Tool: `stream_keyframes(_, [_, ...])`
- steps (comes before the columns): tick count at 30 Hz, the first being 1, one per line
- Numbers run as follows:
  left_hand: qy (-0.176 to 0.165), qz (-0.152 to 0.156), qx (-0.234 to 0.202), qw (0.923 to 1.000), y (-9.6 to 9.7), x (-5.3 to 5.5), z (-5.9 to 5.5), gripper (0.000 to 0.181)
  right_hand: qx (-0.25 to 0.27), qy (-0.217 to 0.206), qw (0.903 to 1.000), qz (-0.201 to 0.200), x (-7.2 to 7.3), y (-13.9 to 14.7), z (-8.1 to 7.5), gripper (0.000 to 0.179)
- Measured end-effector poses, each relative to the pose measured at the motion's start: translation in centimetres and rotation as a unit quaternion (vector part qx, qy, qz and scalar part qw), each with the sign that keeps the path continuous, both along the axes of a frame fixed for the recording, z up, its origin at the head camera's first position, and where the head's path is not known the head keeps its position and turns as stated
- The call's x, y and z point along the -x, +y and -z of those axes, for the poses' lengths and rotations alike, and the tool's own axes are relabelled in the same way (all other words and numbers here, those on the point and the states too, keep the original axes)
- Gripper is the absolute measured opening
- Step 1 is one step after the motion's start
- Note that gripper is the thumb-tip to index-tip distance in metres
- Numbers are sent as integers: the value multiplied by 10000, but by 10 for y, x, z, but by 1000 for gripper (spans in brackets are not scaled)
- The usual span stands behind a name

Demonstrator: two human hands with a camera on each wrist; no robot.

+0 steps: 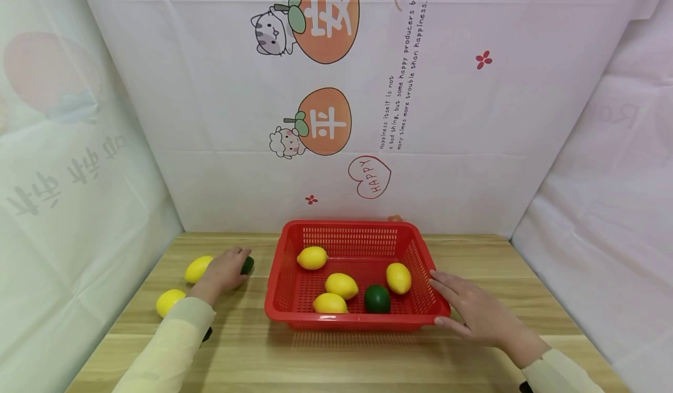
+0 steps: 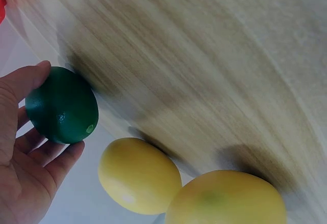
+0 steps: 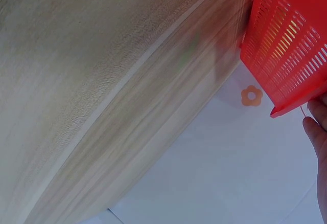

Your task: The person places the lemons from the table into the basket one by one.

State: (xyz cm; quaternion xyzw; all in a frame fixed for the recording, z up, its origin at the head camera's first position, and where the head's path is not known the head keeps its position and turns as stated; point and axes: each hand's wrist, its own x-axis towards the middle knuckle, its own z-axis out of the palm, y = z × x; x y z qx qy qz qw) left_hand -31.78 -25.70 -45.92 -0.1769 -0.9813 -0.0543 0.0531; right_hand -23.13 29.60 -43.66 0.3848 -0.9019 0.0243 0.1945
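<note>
At the left of the table, my left hand (image 1: 225, 270) holds a dark green lime (image 2: 62, 105), thumb on one side and fingertips on the other. Only one end of this lime shows in the head view, past the fingers. Two yellow lemons (image 1: 198, 269) lie beside that hand and wrist. My right hand (image 1: 475, 311) touches the right rim of a red plastic basket (image 1: 357, 318) with nearly straight fingers, its thumb by the front corner. Inside the basket are several yellow lemons (image 1: 342, 287) and one dark green lime (image 1: 377, 299).
The basket stands mid-table on a light wood-grain table (image 1: 236, 352). A white printed cloth (image 1: 447, 148) rises behind the table's back edge. More white cloth (image 1: 604, 218) hangs along the right side, and a similar sheet (image 1: 68, 206) covers the left.
</note>
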Motion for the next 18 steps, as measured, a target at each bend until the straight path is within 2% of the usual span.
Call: stream_keyframes(18, [31,-35,173,9998,1,-1,0,54,49,24,10000,-62,0,1,1,68])
